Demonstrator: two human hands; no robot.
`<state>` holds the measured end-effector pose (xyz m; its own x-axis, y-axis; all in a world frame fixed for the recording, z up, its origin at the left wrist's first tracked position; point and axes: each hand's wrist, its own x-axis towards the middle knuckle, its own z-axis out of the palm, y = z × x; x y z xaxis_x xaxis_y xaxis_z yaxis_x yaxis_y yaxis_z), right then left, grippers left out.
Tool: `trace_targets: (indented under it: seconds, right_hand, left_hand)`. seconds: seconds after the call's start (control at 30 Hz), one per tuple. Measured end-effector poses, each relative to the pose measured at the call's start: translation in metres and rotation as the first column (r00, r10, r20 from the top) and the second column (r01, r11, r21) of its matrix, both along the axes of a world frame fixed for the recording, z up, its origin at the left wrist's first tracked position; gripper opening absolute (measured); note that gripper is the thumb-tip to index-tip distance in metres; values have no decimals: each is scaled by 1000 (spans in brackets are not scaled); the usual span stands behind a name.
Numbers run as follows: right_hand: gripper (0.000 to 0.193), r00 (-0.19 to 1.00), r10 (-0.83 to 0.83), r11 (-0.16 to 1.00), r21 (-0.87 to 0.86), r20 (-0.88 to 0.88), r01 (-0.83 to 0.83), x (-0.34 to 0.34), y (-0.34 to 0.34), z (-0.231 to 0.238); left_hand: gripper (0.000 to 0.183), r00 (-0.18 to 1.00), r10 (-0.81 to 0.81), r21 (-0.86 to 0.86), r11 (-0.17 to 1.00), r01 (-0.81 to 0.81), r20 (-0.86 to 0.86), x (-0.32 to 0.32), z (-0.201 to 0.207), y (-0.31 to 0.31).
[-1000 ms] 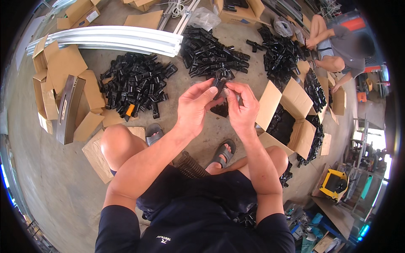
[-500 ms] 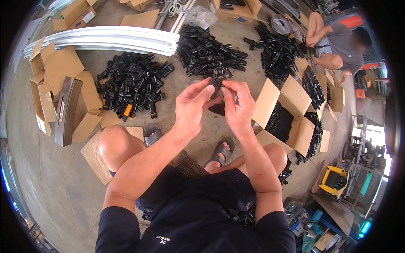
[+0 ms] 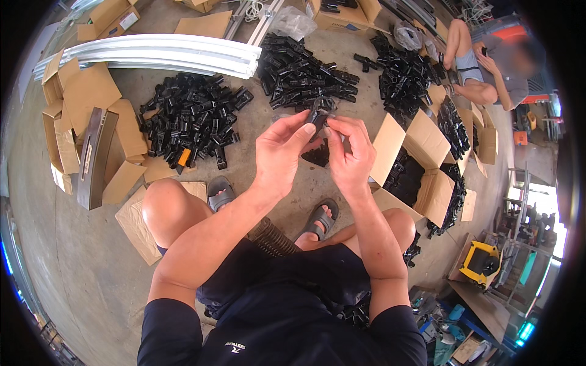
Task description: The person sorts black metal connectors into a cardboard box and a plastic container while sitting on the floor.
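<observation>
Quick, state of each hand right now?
Left hand: closed, holding a shiny black tubular part.
Right hand: pinched closed at that part's right side; grip unclear.

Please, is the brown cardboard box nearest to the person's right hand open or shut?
The brown cardboard box is open: its flaps spread outward, and glossy black parts show inside.

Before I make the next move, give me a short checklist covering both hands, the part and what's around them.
1. Left hand gripping the black part: ok.
2. Right hand has a firm hold too: cannot tell; its fingertips are at the part.
3. Carton right of the hands open: ok, black pieces inside.
4. Left pile all black: not ok, an orange piece lies there.
5. Co-worker clear of both hands: ok.
</observation>
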<state>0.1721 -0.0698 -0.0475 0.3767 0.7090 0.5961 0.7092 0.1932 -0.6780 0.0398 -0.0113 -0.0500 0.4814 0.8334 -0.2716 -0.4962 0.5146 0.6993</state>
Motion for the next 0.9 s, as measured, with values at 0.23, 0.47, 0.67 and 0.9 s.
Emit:
trace_targets:
  seconds: [0.23, 0.47, 0.67, 0.9]
  right_hand:
    - [10, 999, -42, 998, -58, -31, 40, -3, 0, 2]
    - [6, 1000, -7, 987, -159, 24, 11, 5, -3, 4]
    - [5, 996, -21, 994, -112, -82, 11, -10, 3, 12]
    - [12, 1000, -8, 973, -232, 29, 14, -2, -4, 16]
  left_hand:
    - [28, 1000, -1, 19, 1000, 1, -4, 1, 0, -2]
    - [27, 999, -4, 7, 1000, 4, -41, 1, 3, -3]
    - [26, 1000, 7, -3, 1000, -7, 29, 1, 2, -3]
    - [27, 999, 2, -10, 1000, -1, 37, 1, 1, 0]
